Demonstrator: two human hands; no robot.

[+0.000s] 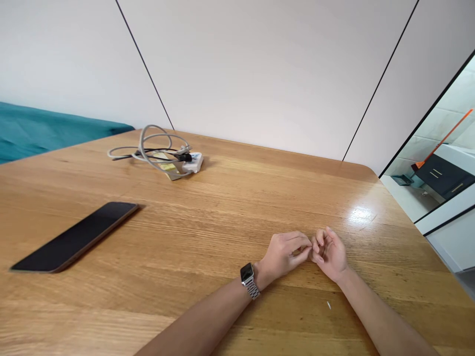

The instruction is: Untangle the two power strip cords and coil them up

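My left hand point(285, 253) is over the wooden table point(208, 237), its thumb and fingertips pinched together. A watch with a metal band point(250, 281) is on that wrist. Facing it, my right hand point(331, 253) has its palm turned partly up and its fingers curled in. The fingertips of both hands meet, and whatever may be between them is too small to make out. Below the hands, near my right forearm, a thin white sliver point(328, 305) lies on the wood.
A dark tablet point(76, 238) lies at the left. Farther back are tangled cables point(143, 148) and a white plug block point(193, 162). A pale wall point(260, 74) borders the table's far edge. At the far right, an orange-handled broom point(445, 138) shows through an opening.
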